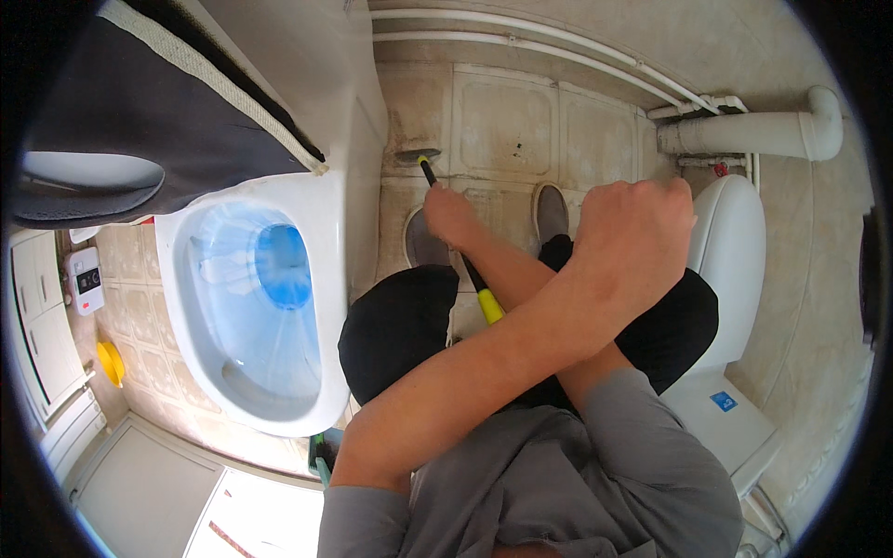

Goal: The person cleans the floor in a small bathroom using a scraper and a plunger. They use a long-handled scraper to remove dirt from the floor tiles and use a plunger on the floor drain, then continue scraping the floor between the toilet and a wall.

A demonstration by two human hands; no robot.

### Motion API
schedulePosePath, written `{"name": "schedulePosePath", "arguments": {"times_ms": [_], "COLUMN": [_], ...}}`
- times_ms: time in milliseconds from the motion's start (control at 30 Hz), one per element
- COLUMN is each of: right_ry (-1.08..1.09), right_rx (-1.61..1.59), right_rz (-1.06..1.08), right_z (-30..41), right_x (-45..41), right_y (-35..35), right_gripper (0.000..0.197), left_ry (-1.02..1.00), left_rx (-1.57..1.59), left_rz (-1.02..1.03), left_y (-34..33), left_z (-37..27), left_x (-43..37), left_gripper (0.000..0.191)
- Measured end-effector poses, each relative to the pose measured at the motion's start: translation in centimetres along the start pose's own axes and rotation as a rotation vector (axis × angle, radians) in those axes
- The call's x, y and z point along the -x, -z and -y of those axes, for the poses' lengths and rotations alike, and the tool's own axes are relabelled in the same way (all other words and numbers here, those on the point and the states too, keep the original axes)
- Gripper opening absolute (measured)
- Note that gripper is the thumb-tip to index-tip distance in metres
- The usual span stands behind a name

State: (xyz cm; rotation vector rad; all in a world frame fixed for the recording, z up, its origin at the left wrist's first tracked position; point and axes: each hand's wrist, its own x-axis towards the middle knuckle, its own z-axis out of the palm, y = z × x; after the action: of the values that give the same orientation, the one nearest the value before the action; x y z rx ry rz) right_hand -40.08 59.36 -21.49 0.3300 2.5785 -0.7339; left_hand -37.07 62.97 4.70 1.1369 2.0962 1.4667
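My forearms cross in front of me. My right hand (452, 217), reaching to the left, is closed around the black handle (473, 270) of a long tool with yellow-green sections. The tool's narrow grey head (418, 153) lies against the stained floor tiles, beyond my shoes. My left hand (636, 240) is raised on the right side in a fist, with no object visible in it. An open white toilet bowl (331, 293) with blue water stands left of my knees.
A white fixture with a closed lid (732, 272) stands at the right, near a thick drain pipe (746, 134). White pipes (513, 40) run along the wall. A green dustpan (322, 466) sits below the bowl; a yellow basin (109, 364) is at the far left.
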Motion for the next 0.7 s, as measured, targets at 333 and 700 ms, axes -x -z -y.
{"name": "schedulePosePath", "arguments": {"times_ms": [333,700], "right_ry": [-0.055,-0.030], "right_rx": [-0.026,0.033], "right_rz": [-0.024,0.063], "right_z": [1.0,2.5], "right_x": [-1.6,-0.7], "right_y": [0.4,-1.0], "right_gripper": [0.019,0.023], "left_ry": [-0.035,-0.008], "left_rx": [0.014,0.040], "left_rz": [-0.044,-0.042], "left_y": [0.2,0.8], "left_z": [0.3,0.6], "left_x": [-0.3,-0.3], "left_gripper": [0.020,0.021]}}
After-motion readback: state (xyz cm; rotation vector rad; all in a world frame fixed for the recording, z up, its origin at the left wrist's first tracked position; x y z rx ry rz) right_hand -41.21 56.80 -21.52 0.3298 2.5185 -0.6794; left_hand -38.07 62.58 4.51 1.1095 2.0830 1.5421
